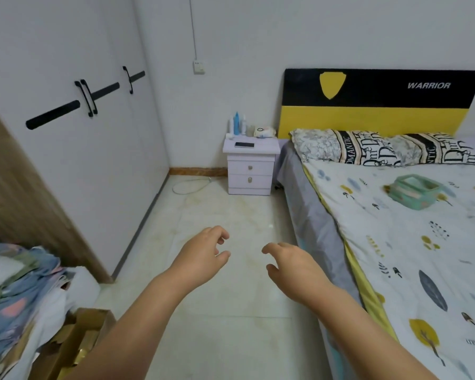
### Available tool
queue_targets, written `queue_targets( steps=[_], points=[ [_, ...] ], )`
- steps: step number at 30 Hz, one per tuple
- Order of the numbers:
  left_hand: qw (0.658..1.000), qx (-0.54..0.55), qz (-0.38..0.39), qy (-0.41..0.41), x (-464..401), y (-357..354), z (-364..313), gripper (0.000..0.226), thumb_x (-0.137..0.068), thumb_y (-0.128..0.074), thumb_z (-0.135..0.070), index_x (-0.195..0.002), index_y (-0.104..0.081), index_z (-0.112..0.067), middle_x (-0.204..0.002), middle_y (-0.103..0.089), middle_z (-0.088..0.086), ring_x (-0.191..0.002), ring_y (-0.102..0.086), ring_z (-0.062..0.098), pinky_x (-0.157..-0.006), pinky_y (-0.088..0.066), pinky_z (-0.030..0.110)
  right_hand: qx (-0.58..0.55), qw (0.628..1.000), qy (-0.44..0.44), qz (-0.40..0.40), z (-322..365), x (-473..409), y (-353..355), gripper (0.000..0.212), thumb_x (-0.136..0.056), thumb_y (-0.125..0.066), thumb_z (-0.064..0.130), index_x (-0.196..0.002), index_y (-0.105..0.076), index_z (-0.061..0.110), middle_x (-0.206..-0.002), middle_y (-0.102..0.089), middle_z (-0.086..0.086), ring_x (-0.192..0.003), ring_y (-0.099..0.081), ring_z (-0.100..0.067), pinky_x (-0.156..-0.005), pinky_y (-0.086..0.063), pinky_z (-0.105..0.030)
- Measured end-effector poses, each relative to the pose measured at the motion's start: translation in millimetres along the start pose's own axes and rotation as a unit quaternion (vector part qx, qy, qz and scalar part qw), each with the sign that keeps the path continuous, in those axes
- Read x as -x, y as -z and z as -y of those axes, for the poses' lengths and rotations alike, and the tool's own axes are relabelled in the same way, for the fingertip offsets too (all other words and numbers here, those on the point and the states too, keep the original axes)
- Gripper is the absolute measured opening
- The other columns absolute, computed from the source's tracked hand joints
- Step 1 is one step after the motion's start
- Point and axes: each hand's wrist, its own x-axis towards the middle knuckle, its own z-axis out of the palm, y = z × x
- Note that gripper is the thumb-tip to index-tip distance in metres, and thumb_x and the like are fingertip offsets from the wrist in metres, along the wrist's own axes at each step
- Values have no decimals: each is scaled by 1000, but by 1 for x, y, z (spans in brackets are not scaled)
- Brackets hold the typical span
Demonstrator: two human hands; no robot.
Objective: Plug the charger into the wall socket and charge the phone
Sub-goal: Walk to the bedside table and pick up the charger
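Observation:
A dark phone (244, 145) lies flat on top of a white bedside cabinet (250, 168) at the far wall. Above and left of it, a white wall socket (199, 67) sits on the wall with a thin cable running up from it. A white charger cable (188, 186) lies looped on the floor left of the cabinet. My left hand (206, 253) and my right hand (291, 263) are stretched out over the floor, far from the cabinet, fingers loosely curled and apart, holding nothing.
A white wardrobe (74, 149) with black handles lines the left side. A bed (395, 242) with patterned sheet, pillows and a green box fills the right. Bottles and a pouch stand at the cabinet's back. Folded clothes and a cardboard box (74, 344) sit at lower left.

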Motion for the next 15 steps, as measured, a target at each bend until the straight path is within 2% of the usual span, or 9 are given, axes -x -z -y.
queue_targets(
  steps=[10, 15],
  points=[
    [997, -24, 67, -6, -148, 42, 63, 29, -83, -55, -28, -110, -51, -19, -115, -56, 0, -89, -59, 18, -84, -47, 32, 0, 999, -45, 18, 21, -150, 10, 39, -90, -46, 18, -129, -48, 16, -127, -56, -10, -115, -53, -29, -91, -47, -38],
    [997, -17, 71, -14, -206, 54, 77, 27, -83, -56, -27, -108, -53, -18, -115, -58, 1, -92, -57, 18, -82, -46, 31, 3, 998, -53, 27, 20, -209, 14, 38, -90, -47, 20, -128, -49, 16, -126, -57, -11, -112, -54, -31, -90, -47, -38]
  ],
)
